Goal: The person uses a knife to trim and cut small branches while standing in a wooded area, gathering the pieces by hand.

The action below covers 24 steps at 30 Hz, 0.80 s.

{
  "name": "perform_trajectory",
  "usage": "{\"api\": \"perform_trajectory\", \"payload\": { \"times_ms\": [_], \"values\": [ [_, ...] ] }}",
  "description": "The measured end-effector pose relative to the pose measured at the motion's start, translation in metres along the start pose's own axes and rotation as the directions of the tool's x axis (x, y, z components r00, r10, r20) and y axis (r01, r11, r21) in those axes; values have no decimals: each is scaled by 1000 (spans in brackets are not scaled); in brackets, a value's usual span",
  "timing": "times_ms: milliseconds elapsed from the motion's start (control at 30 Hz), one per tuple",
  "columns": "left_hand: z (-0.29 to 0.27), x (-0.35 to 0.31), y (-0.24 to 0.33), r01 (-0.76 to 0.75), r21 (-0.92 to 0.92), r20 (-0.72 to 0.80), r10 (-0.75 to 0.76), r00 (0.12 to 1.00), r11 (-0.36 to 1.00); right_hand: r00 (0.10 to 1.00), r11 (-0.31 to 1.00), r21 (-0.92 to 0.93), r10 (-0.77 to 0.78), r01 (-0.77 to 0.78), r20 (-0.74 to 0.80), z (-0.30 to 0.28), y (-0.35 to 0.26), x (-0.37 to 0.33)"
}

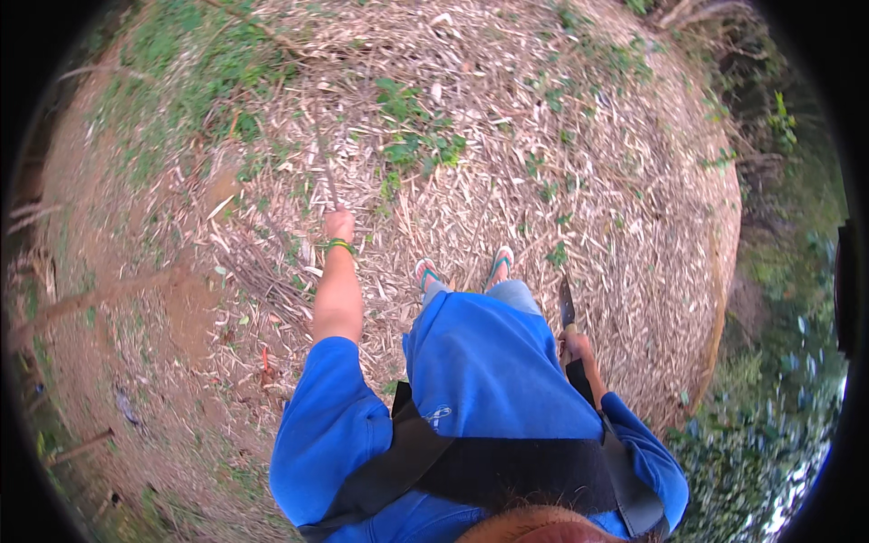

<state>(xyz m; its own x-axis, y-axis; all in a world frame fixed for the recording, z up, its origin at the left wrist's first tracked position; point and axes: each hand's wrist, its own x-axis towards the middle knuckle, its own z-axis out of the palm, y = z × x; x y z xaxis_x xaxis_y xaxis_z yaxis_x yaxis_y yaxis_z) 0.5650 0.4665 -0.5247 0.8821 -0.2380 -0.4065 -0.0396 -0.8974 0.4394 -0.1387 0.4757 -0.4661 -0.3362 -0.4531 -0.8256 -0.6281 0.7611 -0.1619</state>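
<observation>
My left hand (339, 224) is stretched out ahead of me, its fingers wrapped round the end of a thin branch (327, 163). From my fist the branch runs away over the ground toward the far left, where its far part blends with twigs and grass. Down at my right side, my right hand (577, 347) grips the light-coloured handle of a machete (567, 303). Its dark blade points forward, just above the litter. The fingers of this hand are partly hidden by the handle and a black strap.
Dry leaves and chips (507, 118) cover the ground. A pile of thin sticks (267, 276) lies left of my feet, which wear flip-flops (501, 262). Green weeds (421, 145) grow ahead. A tree-trunk-like shadow or log (100, 294) lies left; dense bushes (760, 425) stand right.
</observation>
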Motion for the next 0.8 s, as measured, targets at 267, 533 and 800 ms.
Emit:
{"api": "perform_trajectory", "payload": {
  "times_ms": [267,533,800],
  "values": [
    [-47,-114,8,-75,-9,16,75,997,997,989,990,16,-143,142,48,-24,-39,54],
    [-101,-193,-24,198,-469,396,4,918,861,880,770,-485,-474,415,0,-68,-77,123],
    [-121,-193,169,89,-655,517,359,777,751,907,856,-310,-416,414,62,-113,-101,98]
  ]
}}
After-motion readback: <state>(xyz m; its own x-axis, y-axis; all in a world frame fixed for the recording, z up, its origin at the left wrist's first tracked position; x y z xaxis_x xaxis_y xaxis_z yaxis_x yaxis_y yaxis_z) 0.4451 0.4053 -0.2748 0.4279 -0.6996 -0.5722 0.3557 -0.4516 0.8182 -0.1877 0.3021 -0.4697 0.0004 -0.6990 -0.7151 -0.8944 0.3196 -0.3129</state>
